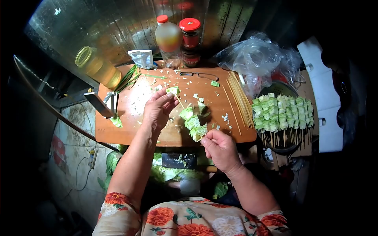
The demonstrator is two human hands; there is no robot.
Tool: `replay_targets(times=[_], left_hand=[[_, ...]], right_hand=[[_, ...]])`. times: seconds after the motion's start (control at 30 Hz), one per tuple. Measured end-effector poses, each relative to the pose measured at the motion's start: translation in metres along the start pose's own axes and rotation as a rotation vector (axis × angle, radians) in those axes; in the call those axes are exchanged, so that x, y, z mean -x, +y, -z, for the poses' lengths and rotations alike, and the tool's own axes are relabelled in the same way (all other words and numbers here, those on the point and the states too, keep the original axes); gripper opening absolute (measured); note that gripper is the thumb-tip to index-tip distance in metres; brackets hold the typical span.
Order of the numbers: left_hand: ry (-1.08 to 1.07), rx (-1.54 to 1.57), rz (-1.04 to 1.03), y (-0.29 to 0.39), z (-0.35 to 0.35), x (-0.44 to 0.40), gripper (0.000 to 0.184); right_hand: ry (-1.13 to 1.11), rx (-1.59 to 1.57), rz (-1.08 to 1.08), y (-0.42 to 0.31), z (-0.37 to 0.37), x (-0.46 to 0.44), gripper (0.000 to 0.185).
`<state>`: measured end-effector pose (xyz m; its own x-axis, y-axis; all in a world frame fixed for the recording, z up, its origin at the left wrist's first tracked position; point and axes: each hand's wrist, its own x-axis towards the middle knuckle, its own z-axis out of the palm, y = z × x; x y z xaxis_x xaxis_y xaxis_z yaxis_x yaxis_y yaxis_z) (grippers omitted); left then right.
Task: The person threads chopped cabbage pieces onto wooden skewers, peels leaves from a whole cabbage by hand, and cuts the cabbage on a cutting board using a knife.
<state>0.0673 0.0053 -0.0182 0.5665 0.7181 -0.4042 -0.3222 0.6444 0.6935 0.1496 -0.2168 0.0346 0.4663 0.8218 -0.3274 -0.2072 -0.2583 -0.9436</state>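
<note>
Between my hands runs a wooden skewer threaded with several folded pieces of cabbage (192, 121). My right hand (221, 148) is closed on the skewer's lower end, just below the cabbage. At the skewer's upper tip, my left hand (159, 106) pinches a separate cabbage piece (173, 91); whether the tip has pierced it I cannot tell. Beneath both hands lies a brown wooden board (134, 129) strewn with cabbage scraps. Bare skewers (240, 100) lie in a loose bundle along the board's right side.
Finished cabbage skewers (281, 113) are piled at the right. A clear plastic bag (260, 57), a red-lidded jar (190, 33), a bottle (169, 39) and a tilted jar of yellow liquid (98, 69) line the back. A cleaver (179, 161) rests over cabbage below the board. A phone stand (100, 104) stands left.
</note>
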Motion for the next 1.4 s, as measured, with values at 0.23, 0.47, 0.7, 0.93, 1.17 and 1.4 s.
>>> replay_targets(times=[0.23, 0.47, 0.7, 0.93, 1.17, 1.4], left_hand=[[0.007, -0.037, -0.069, 0.011, 0.008, 0.000, 0.035], [0.055, -0.039, -0.071, 0.011, -0.001, 0.005, 0.031], [-0.031, -0.115, -0.137, 0.006, -0.009, 0.009, 0.024], [-0.274, -0.236, -0.026, -0.002, -0.018, 0.029, 0.016], [-0.299, -0.261, -0.036, -0.009, -0.020, 0.029, 0.017], [-0.109, -0.136, -0.111, -0.015, -0.025, 0.012, 0.019]], right_hand=[[-0.042, 0.012, -0.004, 0.001, -0.008, -0.001, 0.010], [-0.012, 0.063, 0.042, 0.001, -0.011, 0.000, 0.011], [-0.007, 0.038, 0.050, 0.001, -0.008, 0.002, 0.008], [0.051, -0.001, 0.112, 0.004, -0.005, 0.001, 0.011], [0.091, -0.016, 0.093, 0.003, -0.001, 0.002, 0.012], [0.135, -0.226, -0.027, -0.009, 0.012, -0.001, 0.013]])
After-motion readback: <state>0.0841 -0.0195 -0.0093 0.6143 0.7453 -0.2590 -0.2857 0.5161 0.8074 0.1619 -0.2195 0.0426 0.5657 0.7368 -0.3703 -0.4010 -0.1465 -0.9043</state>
